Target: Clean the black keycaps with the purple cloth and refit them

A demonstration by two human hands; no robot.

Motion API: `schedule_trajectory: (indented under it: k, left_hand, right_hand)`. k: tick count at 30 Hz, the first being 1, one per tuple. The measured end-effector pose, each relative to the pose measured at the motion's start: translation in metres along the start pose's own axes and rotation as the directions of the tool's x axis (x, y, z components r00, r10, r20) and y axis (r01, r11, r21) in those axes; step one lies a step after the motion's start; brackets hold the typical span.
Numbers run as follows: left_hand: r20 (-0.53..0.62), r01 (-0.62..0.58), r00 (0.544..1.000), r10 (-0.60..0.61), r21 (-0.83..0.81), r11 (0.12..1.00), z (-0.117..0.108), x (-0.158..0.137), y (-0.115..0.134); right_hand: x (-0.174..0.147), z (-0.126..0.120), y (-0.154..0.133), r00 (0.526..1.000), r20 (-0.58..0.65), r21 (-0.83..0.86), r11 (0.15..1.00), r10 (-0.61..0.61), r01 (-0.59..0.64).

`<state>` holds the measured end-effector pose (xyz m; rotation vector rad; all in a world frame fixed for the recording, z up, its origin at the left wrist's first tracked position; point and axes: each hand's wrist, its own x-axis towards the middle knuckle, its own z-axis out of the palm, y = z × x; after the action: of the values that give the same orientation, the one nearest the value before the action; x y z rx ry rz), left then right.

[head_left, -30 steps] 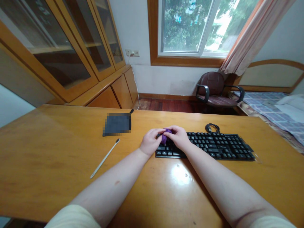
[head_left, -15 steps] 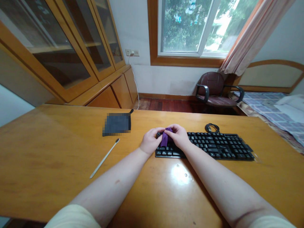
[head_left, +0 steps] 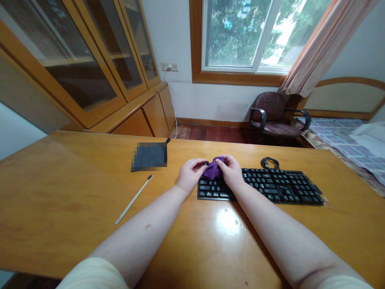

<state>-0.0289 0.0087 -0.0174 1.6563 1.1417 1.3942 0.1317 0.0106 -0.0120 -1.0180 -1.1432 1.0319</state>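
Observation:
A crumpled purple cloth [head_left: 213, 171] is pinched in my right hand [head_left: 233, 171], over the left end of a black keyboard [head_left: 270, 186]. My left hand [head_left: 189, 175] is closed, thumb and fingertips meeting around a small black piece [head_left: 206, 163] that looks like a keycap. The cloth's left edge reaches my left fingertips. Both hands sit over the keyboard's upper left corner and hide part of its keys. Left of them on the table lies a thin white brush [head_left: 134, 200] with a dark head.
A dark zippered pouch [head_left: 149, 156] lies behind the brush on the wooden table [head_left: 75, 192]. The keyboard's coiled cable [head_left: 270, 163] rests behind it. Small clear drops or bits dot the table in front. Beyond stand a chair [head_left: 270, 110] and a glass-door cabinet [head_left: 87, 80].
The cloth, earlier hanging as a folded strip between both hands, is now bunched wider in my right hand. My left fingertips have parted slightly from my right, and the small black piece shows between them.

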Motion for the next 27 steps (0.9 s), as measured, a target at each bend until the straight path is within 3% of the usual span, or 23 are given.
schedule_trajectory:
  k: [3,7,13,18,27]
  left_hand:
    - [-0.026,0.135,0.990,-0.141,-0.172,0.976,-0.002,0.007,-0.005]
    - [-0.033,0.227,0.970,-0.241,-0.232,0.946,-0.007,0.013,-0.008]
    - [0.028,0.214,0.976,-0.214,-0.004,0.977,-0.013,0.016,-0.014]
    - [0.156,0.173,0.967,-0.203,0.184,0.968,-0.016,0.017,-0.019]
    - [0.266,0.135,0.942,-0.207,0.265,0.955,-0.016,0.018,-0.023]
  right_hand:
    - [0.002,-0.002,-0.004,0.991,-0.131,-0.007,0.999,-0.033,0.032]
    - [0.002,-0.004,-0.008,0.977,-0.203,-0.023,0.998,-0.057,0.053]
    - [0.001,-0.006,-0.006,0.971,-0.225,-0.043,0.996,-0.086,0.078]
    - [0.003,-0.006,-0.006,0.970,-0.231,-0.037,0.997,-0.076,0.069]
    - [0.003,-0.006,-0.006,0.972,-0.228,-0.016,0.998,-0.062,0.060]
